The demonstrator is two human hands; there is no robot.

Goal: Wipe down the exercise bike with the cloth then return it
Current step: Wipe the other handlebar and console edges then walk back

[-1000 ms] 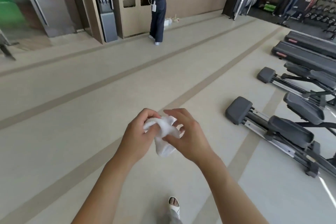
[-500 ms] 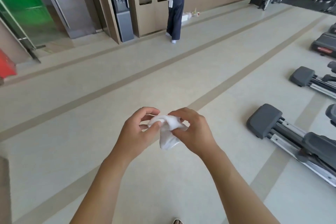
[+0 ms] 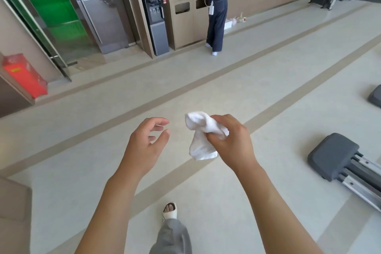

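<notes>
Right hand [image 3: 233, 142] grips the cloth [image 3: 203, 136], left hand [image 3: 147, 142] loose and empty; wiping seemingly done, return pending.

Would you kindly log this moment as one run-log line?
left hand: open, empty | right hand: grips white cloth | cloth: bunched, clear of floor | machine base: right, untouched

Your right hand [image 3: 233, 142] grips the bunched white cloth [image 3: 203, 136] over the floor [image 3: 82, 126]; its free end hangs down. Your left hand [image 3: 147, 142] is just beside it, apart, fingers loosely curled, holding nothing. Grey machine base [image 3: 332, 154] at right. A person [image 3: 215, 6] stands at the cabinet [image 3: 185, 22], beside the water dispenser [image 3: 155, 24].
</notes>
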